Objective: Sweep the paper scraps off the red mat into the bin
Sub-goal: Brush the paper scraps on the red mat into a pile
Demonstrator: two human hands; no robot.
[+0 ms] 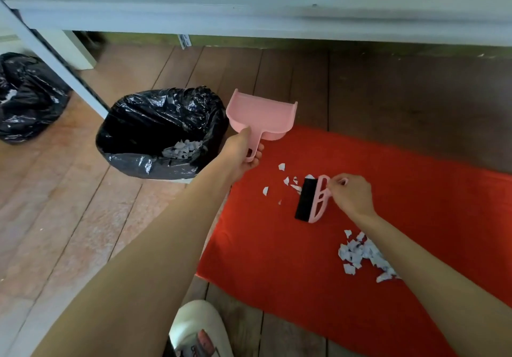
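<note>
A red mat (388,190) lies on the wooden floor. My left hand (241,150) grips the handle of a pink dustpan (261,115), held up between the mat and the bin (163,132), which is lined with a black bag and has white scraps inside. My right hand (352,194) holds the handle of a pink brush with black bristles (311,200), its bristles resting on the mat. A few loose paper scraps (288,182) lie just left of the brush. A denser pile of scraps (363,254) sits on the mat under my right forearm.
A second black bag (27,96) rests at the far left behind a white slanted leg (55,63). A white bench or shelf edge (277,21) runs across the top. My knee in white cloth (196,329) shows at the bottom.
</note>
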